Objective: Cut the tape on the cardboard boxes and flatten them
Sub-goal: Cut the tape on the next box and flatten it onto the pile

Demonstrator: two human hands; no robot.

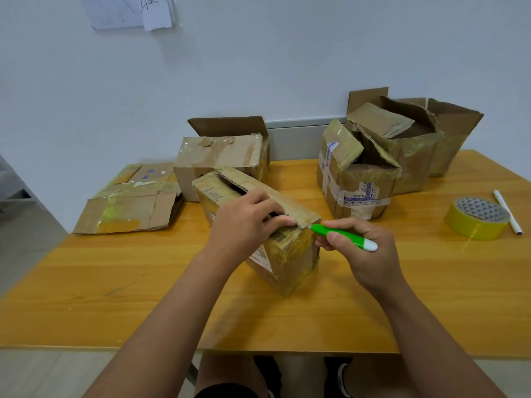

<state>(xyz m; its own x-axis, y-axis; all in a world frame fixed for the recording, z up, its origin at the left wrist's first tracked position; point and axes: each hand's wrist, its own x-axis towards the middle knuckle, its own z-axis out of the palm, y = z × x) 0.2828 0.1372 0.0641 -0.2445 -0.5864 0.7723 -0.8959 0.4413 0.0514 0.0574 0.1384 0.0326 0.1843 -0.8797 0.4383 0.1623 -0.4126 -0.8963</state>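
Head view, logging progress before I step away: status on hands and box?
Left hand holds box flap. Right hand grips green cutter, tip at top corner. Nothing in the way.

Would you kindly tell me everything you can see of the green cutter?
The green cutter is a slim pen-shaped tool, seemingly plastic, with a green body and white rounded rear end. The right hand grips it nearly level, its tip against the near top corner of the taped cardboard box, under the flap.
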